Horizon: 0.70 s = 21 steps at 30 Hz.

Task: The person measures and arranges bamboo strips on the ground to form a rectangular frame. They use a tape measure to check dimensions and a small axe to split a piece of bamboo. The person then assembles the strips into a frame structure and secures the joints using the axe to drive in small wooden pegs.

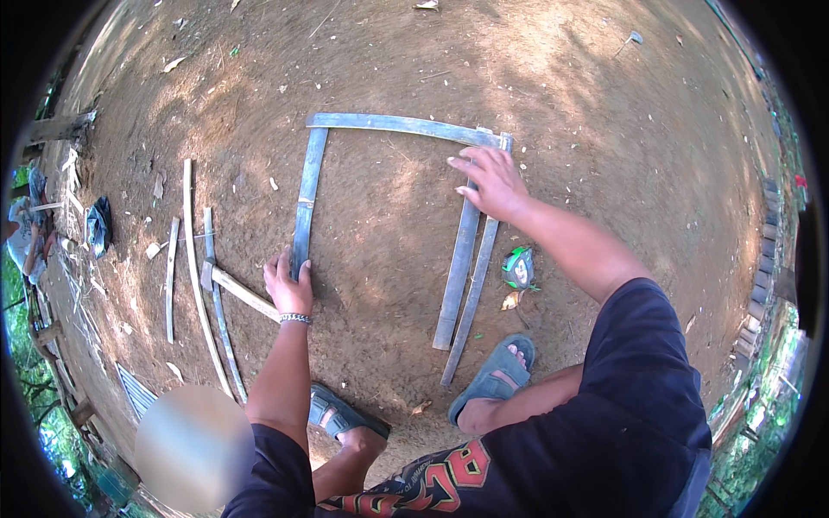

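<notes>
A person crouched over bamboo slats laid in an open-sided frame on bare dirt.

The left hand lay fingers spread, grasping nothing, on the near end of the left slat. The right hand pressed flat, fingers loose, where the top slat met the paired right slats. Inside the frame the packed, dusty brown ground lay open. More thin slats and a hammer lay left of the frame; a green tape measure lay just right.

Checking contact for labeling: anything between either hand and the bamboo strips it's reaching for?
Nothing visible. The left hand rests on the left strip; the right hand lies on the two right strips near the top strip.
</notes>
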Each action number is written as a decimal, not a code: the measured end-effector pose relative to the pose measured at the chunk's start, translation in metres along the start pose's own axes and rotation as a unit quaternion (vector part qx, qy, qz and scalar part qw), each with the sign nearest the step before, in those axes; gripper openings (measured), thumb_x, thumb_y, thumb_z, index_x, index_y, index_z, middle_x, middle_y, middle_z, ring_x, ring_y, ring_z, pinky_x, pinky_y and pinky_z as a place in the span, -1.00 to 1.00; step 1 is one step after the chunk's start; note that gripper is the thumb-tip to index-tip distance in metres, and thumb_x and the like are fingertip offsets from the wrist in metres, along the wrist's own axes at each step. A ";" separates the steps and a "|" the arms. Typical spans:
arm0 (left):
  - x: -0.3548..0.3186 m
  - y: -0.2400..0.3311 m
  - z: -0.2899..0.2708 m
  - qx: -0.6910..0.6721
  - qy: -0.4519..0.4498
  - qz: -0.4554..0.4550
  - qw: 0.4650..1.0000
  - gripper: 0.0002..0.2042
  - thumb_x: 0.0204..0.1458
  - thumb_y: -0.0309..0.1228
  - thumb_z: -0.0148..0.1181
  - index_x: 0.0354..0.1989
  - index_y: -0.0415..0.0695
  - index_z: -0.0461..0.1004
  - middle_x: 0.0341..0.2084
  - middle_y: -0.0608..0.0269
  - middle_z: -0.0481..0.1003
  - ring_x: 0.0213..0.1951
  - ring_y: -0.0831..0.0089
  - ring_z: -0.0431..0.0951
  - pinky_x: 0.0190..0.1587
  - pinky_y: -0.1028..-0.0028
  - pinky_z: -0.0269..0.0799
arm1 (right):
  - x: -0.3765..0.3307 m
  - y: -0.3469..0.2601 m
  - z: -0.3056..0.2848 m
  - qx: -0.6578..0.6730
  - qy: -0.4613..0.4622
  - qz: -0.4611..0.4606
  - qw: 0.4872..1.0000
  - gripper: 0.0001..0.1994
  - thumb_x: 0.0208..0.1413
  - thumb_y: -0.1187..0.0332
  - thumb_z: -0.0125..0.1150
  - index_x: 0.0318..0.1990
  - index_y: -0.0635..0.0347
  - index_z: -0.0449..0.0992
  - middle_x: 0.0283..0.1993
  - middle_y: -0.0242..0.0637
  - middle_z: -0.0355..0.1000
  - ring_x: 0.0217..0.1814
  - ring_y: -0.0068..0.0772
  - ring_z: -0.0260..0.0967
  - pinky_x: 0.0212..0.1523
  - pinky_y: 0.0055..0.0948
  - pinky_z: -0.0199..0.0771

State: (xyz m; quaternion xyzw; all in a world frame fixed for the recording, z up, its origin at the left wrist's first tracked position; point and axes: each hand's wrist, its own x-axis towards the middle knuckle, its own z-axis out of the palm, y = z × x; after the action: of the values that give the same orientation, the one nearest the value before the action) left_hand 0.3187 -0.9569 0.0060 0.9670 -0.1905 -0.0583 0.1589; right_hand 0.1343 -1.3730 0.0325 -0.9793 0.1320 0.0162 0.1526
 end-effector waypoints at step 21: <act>-0.003 -0.014 0.024 -0.023 0.064 0.015 0.998 -0.51 0.09 -0.47 0.23 0.24 -0.09 0.37 -0.02 -0.11 0.34 0.06 -0.07 0.36 0.18 0.09 0.27 | 0.025 0.058 -0.006 0.086 0.031 0.182 0.979 -0.62 0.15 0.24 0.29 0.14 -0.03 0.55 0.14 -0.29 0.43 0.28 -0.18 0.30 0.31 -0.17 0.24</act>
State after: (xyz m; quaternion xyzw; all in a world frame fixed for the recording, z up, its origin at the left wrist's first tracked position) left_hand 0.3171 -0.9504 -0.0207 0.9619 -0.1932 0.0017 0.1934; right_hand 0.1427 -1.4342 0.0196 -0.9222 0.3135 0.0016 0.2263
